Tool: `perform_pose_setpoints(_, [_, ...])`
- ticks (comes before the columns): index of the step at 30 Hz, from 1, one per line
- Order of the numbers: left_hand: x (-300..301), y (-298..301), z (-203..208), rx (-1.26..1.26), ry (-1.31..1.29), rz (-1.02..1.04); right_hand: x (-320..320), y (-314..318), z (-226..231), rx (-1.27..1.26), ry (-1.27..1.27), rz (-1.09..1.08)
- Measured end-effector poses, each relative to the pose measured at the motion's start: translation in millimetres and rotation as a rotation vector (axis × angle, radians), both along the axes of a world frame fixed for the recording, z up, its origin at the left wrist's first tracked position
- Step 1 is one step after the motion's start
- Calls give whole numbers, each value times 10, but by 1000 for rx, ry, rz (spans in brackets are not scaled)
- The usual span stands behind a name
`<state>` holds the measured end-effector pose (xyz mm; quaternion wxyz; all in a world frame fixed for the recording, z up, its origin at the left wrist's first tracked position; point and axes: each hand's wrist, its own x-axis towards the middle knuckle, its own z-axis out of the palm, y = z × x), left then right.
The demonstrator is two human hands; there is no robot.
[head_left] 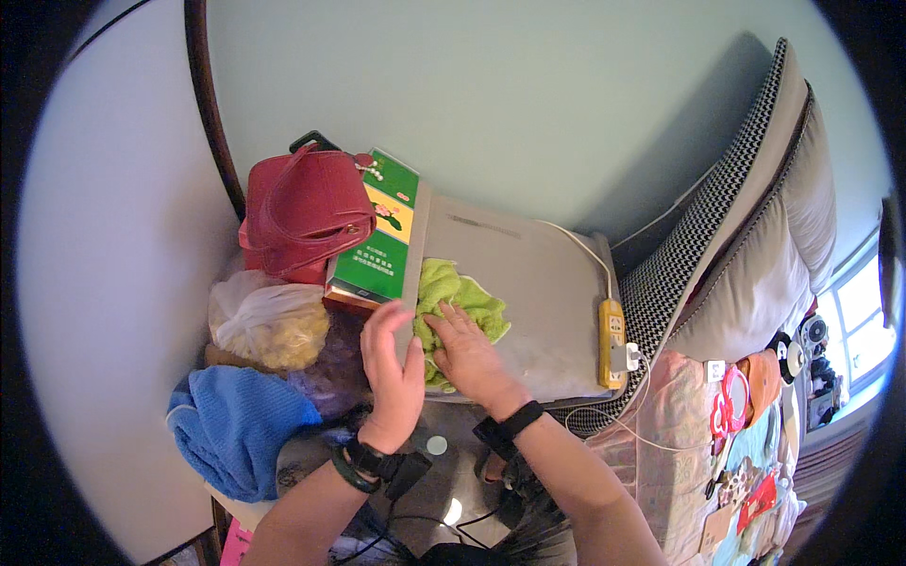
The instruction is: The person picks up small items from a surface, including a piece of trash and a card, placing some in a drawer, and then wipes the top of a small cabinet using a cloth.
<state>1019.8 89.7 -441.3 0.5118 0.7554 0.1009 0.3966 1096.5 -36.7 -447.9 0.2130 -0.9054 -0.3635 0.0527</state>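
Note:
A crumpled lime-green cloth [481, 307] lies on the left part of a grey tabletop [528, 283]. My right hand [472, 357] rests on it with the fingers stretched out flat, pressing its near side. Just left of the cloth, my left hand [392, 377] is raised with fingers and thumb apart, holding nothing. Its fingertips are close to the lower end of a green box [373, 269] with a yellow panel. On that box leans a dark red handbag [307, 208].
A yellow power strip [612, 344] with a white plug lies at the tabletop's right edge, beside a padded headboard [679, 236]. Left stand a plastic bag of yellowish things [274, 325] and a blue towel [241, 429]. A bed with a patterned cover [665, 424] is at right.

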Motion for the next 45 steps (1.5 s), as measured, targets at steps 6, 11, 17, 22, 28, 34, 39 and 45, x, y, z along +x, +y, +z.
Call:
perform_pose_setpoints(6, [-227, -159, 2, -44, 21, -262, 141, 11, -155, 39, -67, 7])
perform_pose_setpoints(11, [-311, -217, -200, 313, 289, -593, 371, -48, -173, 108, -25, 51])
perform_pose_setpoints(17, [-146, -536, -302, 675, 182, -602, 642, -166, -157, 178, 66, 96])
perform_pose_setpoints(22, [-82, -589, -422, 718, 279, -470, 726, -208, 266, 364, 518, -112])
perform_pose_setpoints(28, [-244, -661, -896, 695, 457, -682, 54, -75, 257, -20, -41, 192])
perform_pose_setpoints(34, [-258, -703, -934, 523, 259, -641, 40, 95, 123, -391, -116, 202])
perform_pose_setpoints(39, [-157, -609, -621, 837, 289, -497, 574, 262, -33, -349, -220, 203])
perform_pose_setpoints(45, [-141, -607, -545, 861, 465, -579, 1403, 475, -124, -298, -188, 138])
